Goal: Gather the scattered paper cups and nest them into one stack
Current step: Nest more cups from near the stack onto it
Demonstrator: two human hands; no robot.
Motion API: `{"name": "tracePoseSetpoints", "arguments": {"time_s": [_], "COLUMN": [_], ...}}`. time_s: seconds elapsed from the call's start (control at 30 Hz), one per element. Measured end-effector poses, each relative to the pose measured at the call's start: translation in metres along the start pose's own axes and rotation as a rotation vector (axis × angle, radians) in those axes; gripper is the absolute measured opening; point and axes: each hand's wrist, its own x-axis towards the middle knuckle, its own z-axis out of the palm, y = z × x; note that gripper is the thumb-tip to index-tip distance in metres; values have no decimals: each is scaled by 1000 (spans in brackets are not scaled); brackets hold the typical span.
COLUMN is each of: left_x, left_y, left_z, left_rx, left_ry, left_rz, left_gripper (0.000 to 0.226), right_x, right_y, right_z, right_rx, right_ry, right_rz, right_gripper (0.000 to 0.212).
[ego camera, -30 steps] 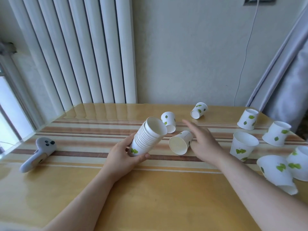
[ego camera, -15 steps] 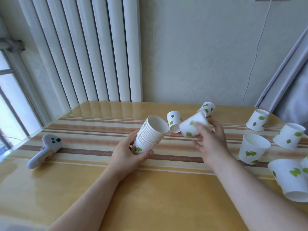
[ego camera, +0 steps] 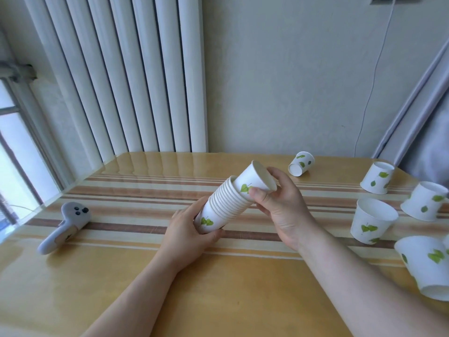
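Note:
A tilted stack of white paper cups with green leaf prints (ego camera: 224, 205) hangs just above the striped table (ego camera: 145, 190). My left hand (ego camera: 187, 233) grips its base. My right hand (ego camera: 285, 211) holds a single cup (ego camera: 255, 182) whose bottom sits partway inside the stack's open top. Loose cups lie to the right: one on its side at the back (ego camera: 301, 163), an upside-down one (ego camera: 376, 177), a tilted one (ego camera: 424, 200), an upright one (ego camera: 373, 220) and a tipped one at the right edge (ego camera: 427, 266).
A grey hand controller (ego camera: 64, 226) lies on the table's left side. A white radiator (ego camera: 126, 76) stands behind the table, a window is at the left, and a curtain hangs at the far right. A thin white cable runs down the wall.
My right hand picked up the cup that lay on its side mid-table, turned it and brought it left into the stack's mouth. The left hand kept hold of the stack.

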Motion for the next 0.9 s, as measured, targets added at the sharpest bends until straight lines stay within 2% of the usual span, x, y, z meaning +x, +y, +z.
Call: {"name": "tracePoseSetpoints", "arguments": {"time_s": [0.07, 0.13, 0.2, 0.37, 0.43, 0.53, 0.63, 0.7, 0.77, 0.83, 0.9], "left_x": [1, 0, 1, 4, 4, 5, 5, 6, 6, 6, 5], "left_y": [-1, -3, -5, -12, -12, -10, -11, -11, -11, -10, -9], "left_z": [0, 0, 1, 3, 2, 1, 1, 1, 1, 1, 1], "left_rx": [3, -21, -64, -171, -188, -197, -199, -193, -183, -176, -168], "left_ry": [3, 5, 13, 50, 55, 49, 45, 42, 39, 33, 23], "left_rz": [1, -32, -67, -118, -129, -130, -134, -134, -135, -133, -133], "left_gripper": [69, 71, 73, 61, 61, 61, 60, 61, 63, 66, 69], "right_x": [1, 2, 6, 52, 79, 116, 136, 136, 123, 108, 90], "right_y": [2, 5, 6, 21, 30, 43, 56, 56, 49, 44, 45], "right_z": [-1, -6, -12, -27, -26, -21, -19, -15, -11, -12, -17], "right_rx": [-31, -47, -69, -388, -522, -769, -942, -931, -863, -794, -658], "right_ry": [-29, -91, -82, 280, 322, 349, 277, 187, 141, 166, 247], "right_rz": [-5, 31, 86, 177, 195, 243, 369, 357, 266, 175, 145], "right_gripper": [70, 88, 97, 81, 74, 81, 83, 76, 63, 56, 65]}}
